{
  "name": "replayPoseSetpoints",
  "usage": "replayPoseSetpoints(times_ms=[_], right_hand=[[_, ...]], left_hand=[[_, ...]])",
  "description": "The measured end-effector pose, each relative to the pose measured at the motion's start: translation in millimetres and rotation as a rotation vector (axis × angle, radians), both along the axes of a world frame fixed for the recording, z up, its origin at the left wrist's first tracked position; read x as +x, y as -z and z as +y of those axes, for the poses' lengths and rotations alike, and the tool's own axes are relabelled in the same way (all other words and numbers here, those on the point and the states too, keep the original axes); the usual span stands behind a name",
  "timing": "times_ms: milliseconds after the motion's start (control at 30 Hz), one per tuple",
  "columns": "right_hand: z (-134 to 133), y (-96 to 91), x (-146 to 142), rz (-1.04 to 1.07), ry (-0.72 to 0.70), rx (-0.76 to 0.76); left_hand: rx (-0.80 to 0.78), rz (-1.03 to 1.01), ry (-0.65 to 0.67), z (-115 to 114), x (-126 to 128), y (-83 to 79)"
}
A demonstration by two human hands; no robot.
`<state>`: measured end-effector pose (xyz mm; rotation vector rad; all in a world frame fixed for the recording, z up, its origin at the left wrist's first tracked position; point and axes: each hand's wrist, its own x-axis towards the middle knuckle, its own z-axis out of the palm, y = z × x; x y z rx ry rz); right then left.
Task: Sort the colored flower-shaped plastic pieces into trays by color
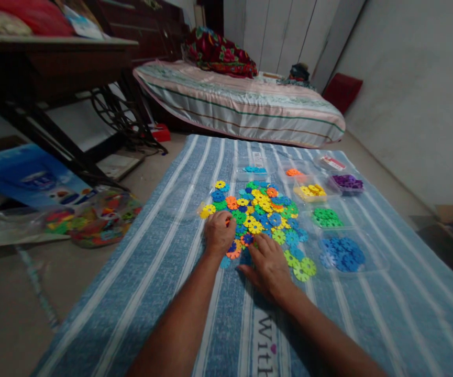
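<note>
A loose pile of flower-shaped plastic discs (263,204) in yellow, blue, green and orange lies on the striped cloth. My left hand (219,233) is at the pile's left edge, its fingers curled together around an orange disc (227,222) that shows only in part. Beside it, my right hand (271,264) rests at the near edge of the pile, thumb spread away from the fingers. Its fingertips are close to an orange disc with a dark blue one on it (246,240). Several light green discs (305,268) lie to the right of that hand.
Clear plastic boxes hold sorted discs: blue (343,254), green (327,217), yellow (310,190), purple (347,181), orange (293,172) and light blue (254,169). A bag of colourful pieces (106,217) lies left of the cloth. Behind stands a bed (242,104); a sewing-machine table (53,44) is at left.
</note>
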<state>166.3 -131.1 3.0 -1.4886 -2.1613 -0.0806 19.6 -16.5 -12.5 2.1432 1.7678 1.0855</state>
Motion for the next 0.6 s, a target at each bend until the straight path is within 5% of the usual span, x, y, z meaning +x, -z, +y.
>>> replayPoseSetpoints(times_ms=[600], right_hand=[[-11, 16.7, -7, 0.039, 0.035, 0.064]], left_hand=[[-0.013, -0.018, -0.011, -1, 1, -1.3]])
